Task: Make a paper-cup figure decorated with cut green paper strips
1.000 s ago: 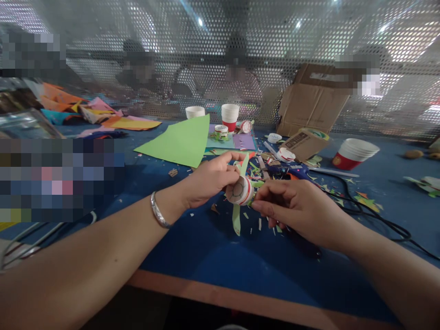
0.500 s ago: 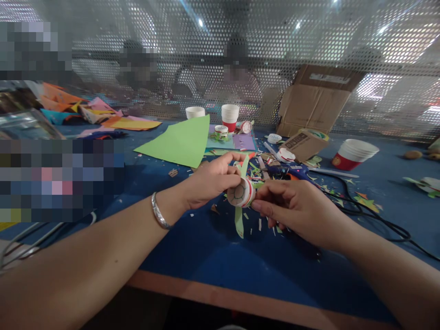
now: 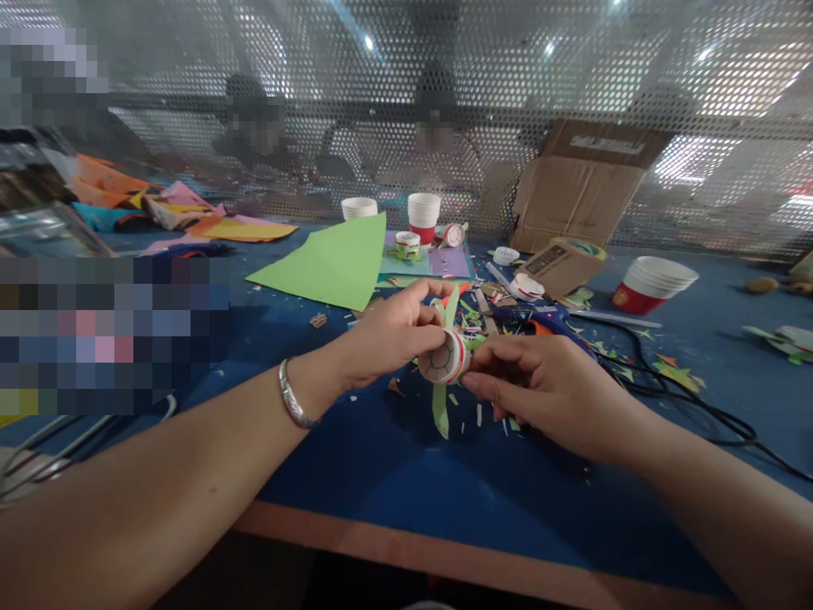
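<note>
A white paper cup base (image 3: pixel 438 360) with a drawn shell pattern and a red band is held upright on its side between my two hands, above the blue table. Green paper strips (image 3: pixel 440 411) stick out from it at top and bottom, so it resembles a small turtle. My left hand (image 3: pixel 412 322) is closed on its upper left edge, thumb and fingers pinching. From the right, my right hand (image 3: pixel 530 381) pinches the cup's rim side with thumb and fingers. The fingertips behind the cup are partly hidden.
A green paper sheet (image 3: pixel 330 263), stacked paper cups (image 3: pixel 654 285), a cardboard box (image 3: pixel 572 186) and a blue glue gun (image 3: pixel 539 318) with a black cable (image 3: pixel 692 411) lie around. Paper scraps (image 3: pixel 679 373) litter the table (image 3: pixel 381 474). A perforated metal screen (image 3: pixel 381 102) stands behind.
Almost nothing differs. Both hands keep their hold on the cup turtle, and the view has shifted very slightly.
</note>
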`<state>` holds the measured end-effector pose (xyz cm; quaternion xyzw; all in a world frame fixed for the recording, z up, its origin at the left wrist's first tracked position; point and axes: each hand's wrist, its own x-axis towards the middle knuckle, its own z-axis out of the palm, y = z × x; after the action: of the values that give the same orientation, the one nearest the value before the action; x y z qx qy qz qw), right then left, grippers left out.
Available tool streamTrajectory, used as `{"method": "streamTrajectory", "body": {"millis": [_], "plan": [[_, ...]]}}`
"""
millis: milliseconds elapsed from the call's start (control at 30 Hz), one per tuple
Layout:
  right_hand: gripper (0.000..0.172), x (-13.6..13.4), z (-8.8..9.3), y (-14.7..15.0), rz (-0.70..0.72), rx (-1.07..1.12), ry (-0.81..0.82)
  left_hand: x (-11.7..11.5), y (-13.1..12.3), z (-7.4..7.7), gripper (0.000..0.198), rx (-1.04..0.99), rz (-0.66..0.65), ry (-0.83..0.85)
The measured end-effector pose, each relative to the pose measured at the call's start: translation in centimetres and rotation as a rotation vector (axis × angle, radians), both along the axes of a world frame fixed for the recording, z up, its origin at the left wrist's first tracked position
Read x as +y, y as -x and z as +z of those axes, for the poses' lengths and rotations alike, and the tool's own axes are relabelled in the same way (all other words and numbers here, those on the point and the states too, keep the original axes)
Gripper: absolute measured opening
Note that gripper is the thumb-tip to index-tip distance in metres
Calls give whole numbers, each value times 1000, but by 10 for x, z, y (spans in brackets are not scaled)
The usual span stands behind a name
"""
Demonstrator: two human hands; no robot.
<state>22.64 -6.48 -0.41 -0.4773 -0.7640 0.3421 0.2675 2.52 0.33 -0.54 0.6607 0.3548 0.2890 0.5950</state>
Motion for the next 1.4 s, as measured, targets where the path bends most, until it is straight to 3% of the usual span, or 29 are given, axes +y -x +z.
{"method": "streamTrajectory", "body": {"millis": [500,600,733,833,1167,1400], "plan": [[16,-1,3,-2,-36,-9,-50,1,1,-2,65,-45,41,-16],[15,-3,5,-6,-83,-55,-176,4,3,-2,66,-54,74,-2],[9,-6,5,-7,-152,-156,-494,6,5,-2,62,-55,103,-14],[16,-7,4,-7,-162,-186,-624,6,5,-2,61,-53,102,-14],[31,-5,0,-7,-45,-309,-686,4,4,-3,63,-67,80,-2],[33,-7,-1,-6,-60,-334,-695,5,5,-3,61,-62,103,-10]]}}
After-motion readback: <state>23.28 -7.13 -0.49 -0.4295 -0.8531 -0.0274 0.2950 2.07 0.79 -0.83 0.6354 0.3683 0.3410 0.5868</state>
